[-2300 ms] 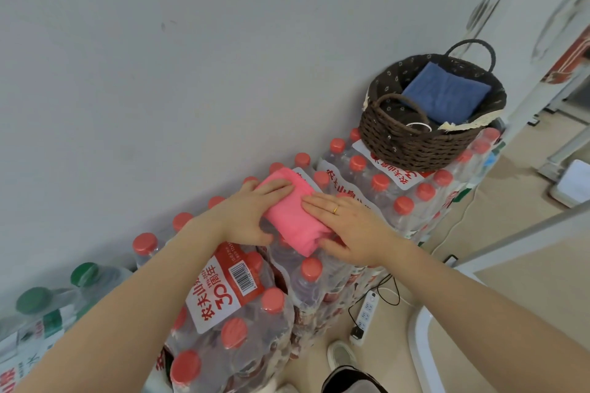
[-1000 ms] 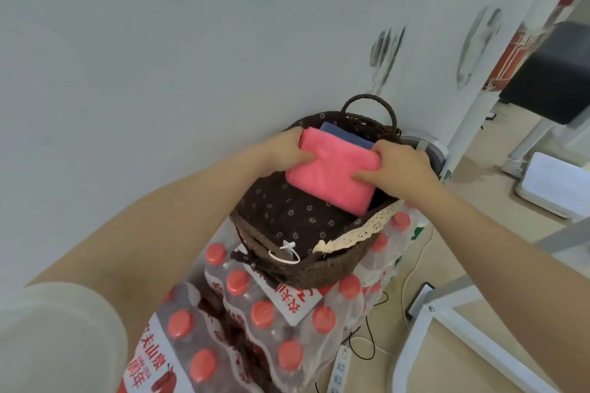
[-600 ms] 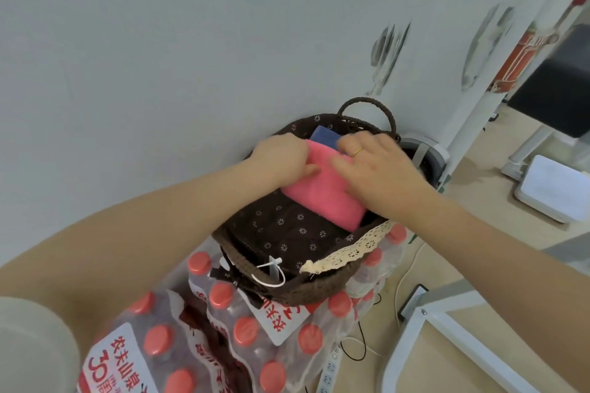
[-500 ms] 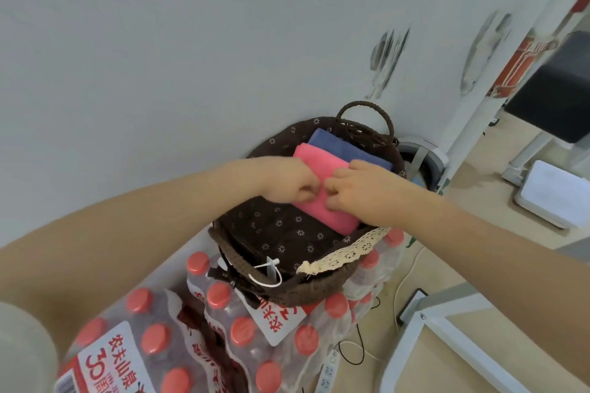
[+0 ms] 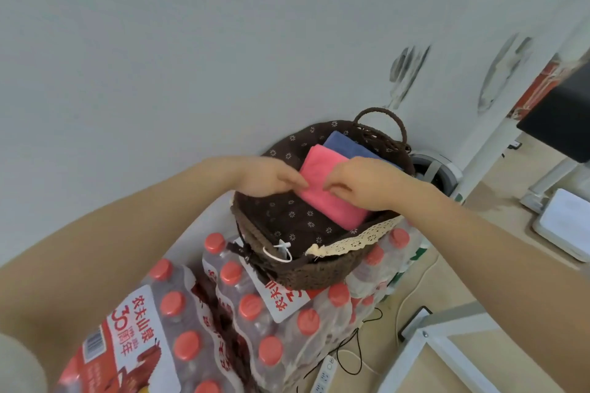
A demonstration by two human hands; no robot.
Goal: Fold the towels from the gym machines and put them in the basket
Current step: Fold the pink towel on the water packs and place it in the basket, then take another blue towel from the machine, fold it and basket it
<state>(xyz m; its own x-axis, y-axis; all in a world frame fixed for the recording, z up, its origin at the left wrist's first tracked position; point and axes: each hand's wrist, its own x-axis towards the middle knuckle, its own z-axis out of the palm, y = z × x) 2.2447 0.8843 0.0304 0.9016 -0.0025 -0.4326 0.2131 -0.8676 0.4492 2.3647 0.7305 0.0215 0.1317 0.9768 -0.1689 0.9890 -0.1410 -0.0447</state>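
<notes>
A folded pink towel (image 5: pixel 325 183) lies inside the dark brown wicker basket (image 5: pixel 314 274), partly on top of a folded blue towel (image 5: pixel 348 146) at the far side. My left hand (image 5: pixel 268 177) hovers at the pink towel's left edge, fingertips curled down and just touching it. My right hand (image 5: pixel 364 183) rests over the towel's right side with fingers bent toward the left hand. Neither hand grips the cloth. The basket has a floral lining and a lace trim.
The basket stands on shrink-wrapped packs of red-capped water bottles (image 5: pixel 255 313) against a white wall. A power strip (image 5: pixel 324 375) and cables lie on the floor below. A white metal frame (image 5: pixel 447 338) stands at lower right, a grey bin (image 5: pixel 434 169) behind the basket.
The pink towel went from the bottle packs into the basket. Both hands have let go of it and drawn back to its near edge, fingers loosening.
</notes>
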